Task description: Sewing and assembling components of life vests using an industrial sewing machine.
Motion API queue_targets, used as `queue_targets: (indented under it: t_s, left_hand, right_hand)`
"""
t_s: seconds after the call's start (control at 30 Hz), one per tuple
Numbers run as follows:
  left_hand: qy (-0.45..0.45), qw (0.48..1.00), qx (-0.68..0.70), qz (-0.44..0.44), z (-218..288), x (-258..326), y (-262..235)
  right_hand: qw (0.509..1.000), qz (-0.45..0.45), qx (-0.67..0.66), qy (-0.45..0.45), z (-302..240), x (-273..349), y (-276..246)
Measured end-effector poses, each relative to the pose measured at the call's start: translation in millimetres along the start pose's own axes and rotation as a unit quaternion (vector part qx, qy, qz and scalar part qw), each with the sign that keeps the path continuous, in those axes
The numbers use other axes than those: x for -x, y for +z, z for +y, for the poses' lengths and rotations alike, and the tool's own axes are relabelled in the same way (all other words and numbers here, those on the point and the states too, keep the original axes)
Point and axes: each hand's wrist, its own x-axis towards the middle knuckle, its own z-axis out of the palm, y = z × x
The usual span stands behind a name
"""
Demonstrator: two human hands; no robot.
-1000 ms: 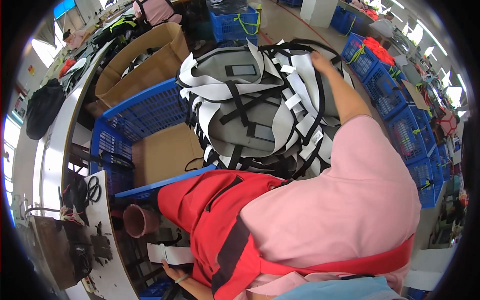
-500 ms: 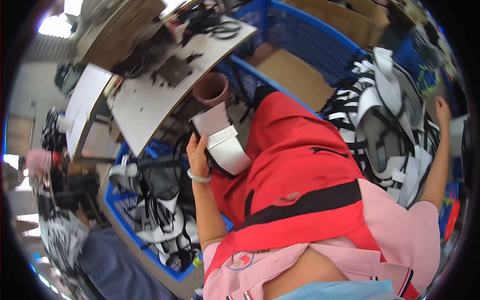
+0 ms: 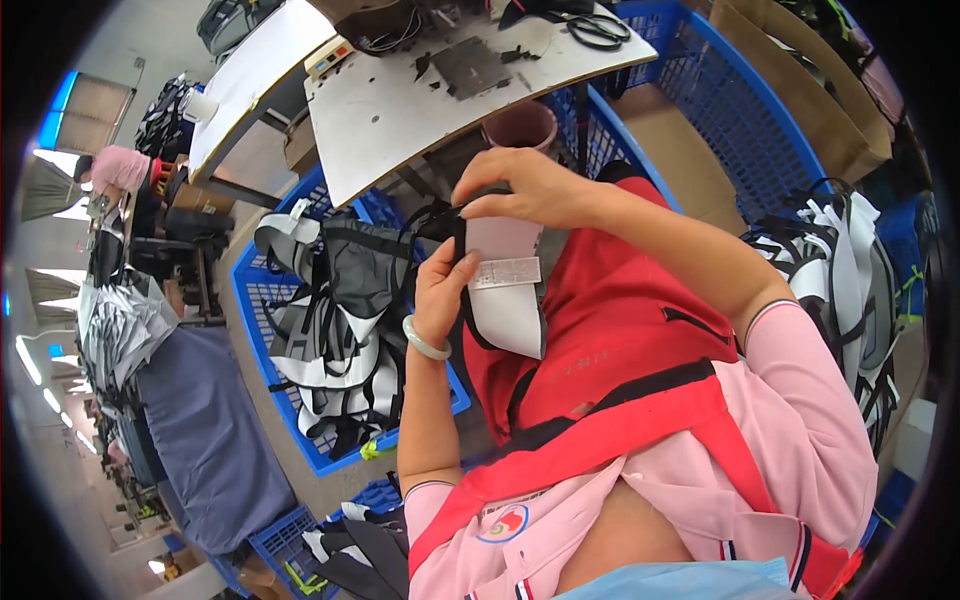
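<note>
A white fabric piece [image 3: 507,318] with black edging hangs over my lap, above the red apron [image 3: 610,320]. Across its middle runs a pale, shiny strip [image 3: 506,273]. My left hand [image 3: 441,290] grips the piece by its left edge, thumb on the front. At the top corner my right hand [image 3: 525,188] is curled, with thumb and fingertips closed on the black edging [image 3: 484,196]. Part of the right fingers' grip is hidden behind the hand itself.
Ahead stands a white table [image 3: 400,125] with scissors [image 3: 598,31] and dark scraps. A pink bin [image 3: 521,127] sits beneath it. Blue crates [image 3: 303,440] of grey, white and black pieces flank me. Another person in pink [image 3: 122,170] is at far left.
My right arm has swung in from the far right, and its hand now meets the piece's top corner. My left hand has kept its hold. The view has shifted.
</note>
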Motion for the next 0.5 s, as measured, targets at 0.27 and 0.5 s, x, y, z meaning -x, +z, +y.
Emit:
queue_targets:
  t_s: [0.27,0.5]
  left_hand:
    - [0.073,0.988,-0.013,0.133,7,-10,25]
    - [0.026,0.995,0.01,0.1,13,-23,21]
  right_hand:
    - [0.939,0.048,-0.255,0.227,17,-1,33]
    - [0.917,0.119,-0.276,0.262,51,20,1]
